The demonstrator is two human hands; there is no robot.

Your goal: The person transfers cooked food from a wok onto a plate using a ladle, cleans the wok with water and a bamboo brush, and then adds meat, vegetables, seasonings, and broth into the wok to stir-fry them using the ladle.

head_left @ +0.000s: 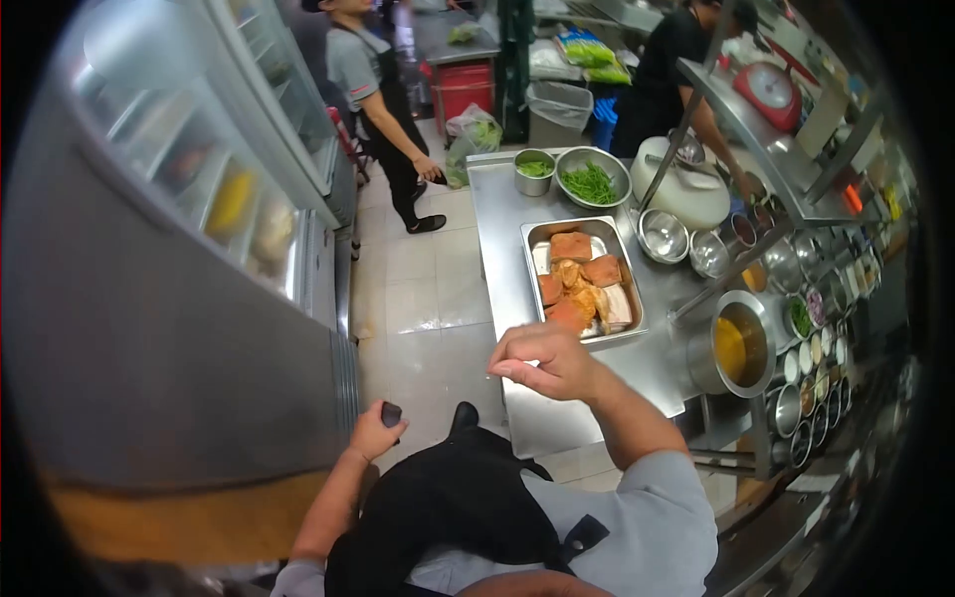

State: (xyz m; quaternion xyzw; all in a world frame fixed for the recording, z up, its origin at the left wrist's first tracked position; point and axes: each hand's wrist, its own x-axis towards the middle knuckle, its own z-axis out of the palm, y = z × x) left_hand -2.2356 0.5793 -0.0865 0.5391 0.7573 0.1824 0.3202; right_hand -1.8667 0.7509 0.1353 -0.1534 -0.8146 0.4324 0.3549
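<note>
My left hand (376,432) is low beside the black apron, its fingers wrapped round a small dark object (392,414). Raised over the near edge of the steel table (537,418), my right hand (545,360) has its fingers curled, and whether anything is in them is hidden. Just beyond it on the table sits a rectangular steel tray (637,323) with browned slabs of meat (570,247) and yellowish pieces (587,295). Behind the tray are a bowl of green vegetables (590,183) and a small pot with greens (534,169).
At the left stands a fridge (149,328) with a glass front. One person (383,109) stands beyond the tiled floor; another (668,75) reaches over the counter at the back right. A pot of orange liquid (734,343), steel bowls (664,236) and a raised shelf (756,139) are at the right.
</note>
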